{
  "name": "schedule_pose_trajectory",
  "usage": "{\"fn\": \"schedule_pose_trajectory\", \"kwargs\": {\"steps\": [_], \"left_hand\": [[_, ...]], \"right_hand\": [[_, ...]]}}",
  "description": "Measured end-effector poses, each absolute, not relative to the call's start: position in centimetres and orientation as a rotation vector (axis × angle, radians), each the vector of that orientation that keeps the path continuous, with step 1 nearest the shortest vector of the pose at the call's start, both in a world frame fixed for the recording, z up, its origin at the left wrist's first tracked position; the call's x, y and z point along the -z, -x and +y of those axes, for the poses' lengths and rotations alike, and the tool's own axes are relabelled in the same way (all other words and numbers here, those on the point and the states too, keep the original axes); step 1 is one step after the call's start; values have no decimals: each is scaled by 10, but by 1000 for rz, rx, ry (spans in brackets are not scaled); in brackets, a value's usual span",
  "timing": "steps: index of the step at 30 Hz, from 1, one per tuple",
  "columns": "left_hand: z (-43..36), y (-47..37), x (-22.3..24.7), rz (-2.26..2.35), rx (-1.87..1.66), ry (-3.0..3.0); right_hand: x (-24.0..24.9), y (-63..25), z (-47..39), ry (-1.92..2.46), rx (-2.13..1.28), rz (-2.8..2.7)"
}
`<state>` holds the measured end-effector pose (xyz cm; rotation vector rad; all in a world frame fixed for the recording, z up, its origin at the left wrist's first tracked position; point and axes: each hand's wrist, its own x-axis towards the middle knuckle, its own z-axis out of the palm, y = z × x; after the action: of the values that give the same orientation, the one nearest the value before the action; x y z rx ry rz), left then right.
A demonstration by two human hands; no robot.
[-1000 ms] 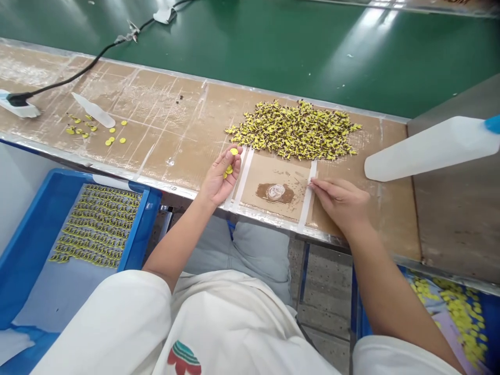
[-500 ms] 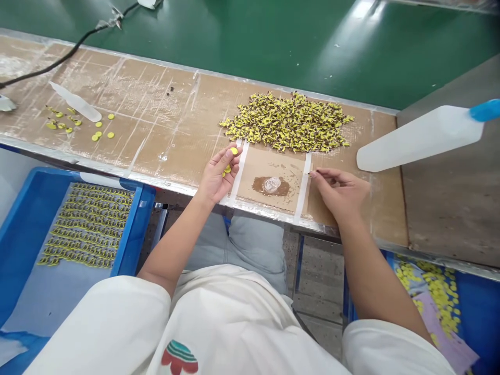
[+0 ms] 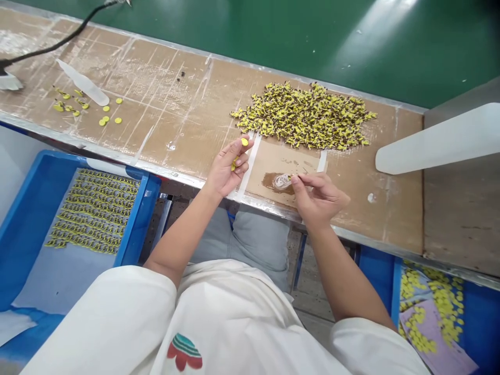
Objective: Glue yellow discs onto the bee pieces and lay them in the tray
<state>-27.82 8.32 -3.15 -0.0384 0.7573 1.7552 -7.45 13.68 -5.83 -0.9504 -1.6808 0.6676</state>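
Note:
My left hand (image 3: 228, 167) is closed on small yellow discs; one yellow disc (image 3: 244, 141) is pinched between thumb and forefinger, and others show between the curled fingers. My right hand (image 3: 318, 195) pinches a tiny piece at its fingertips, mostly hidden, with a bit of yellow showing. These fingertips are at the right side of a clear, wet-looking blob (image 3: 281, 181) on a cardboard sheet (image 3: 262, 162). Behind both hands spreads a heap of small yellow and dark pieces (image 3: 304, 114).
A white bottle (image 3: 437, 140) lies at the right. Toward the left are a translucent pointed tool (image 3: 84, 83), loose yellow discs (image 3: 117, 120) and a black cable (image 3: 50, 47). Below left, a blue bin (image 3: 140, 213) holds rows of pieces; another blue bin (image 3: 377, 273) at right holds yellow discs.
My right hand has moved left, from the sheet's right edge to the clear blob. My left hand keeps its discs in much the same place. The view has shifted slightly.

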Motion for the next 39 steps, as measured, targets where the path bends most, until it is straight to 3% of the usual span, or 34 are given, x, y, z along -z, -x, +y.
{"fn": "schedule_pose_trajectory", "kwargs": {"steps": [39], "left_hand": [[84,282,39,649,-1741,-148]], "right_hand": [[61,68,140,729,-678,-1659]]}}
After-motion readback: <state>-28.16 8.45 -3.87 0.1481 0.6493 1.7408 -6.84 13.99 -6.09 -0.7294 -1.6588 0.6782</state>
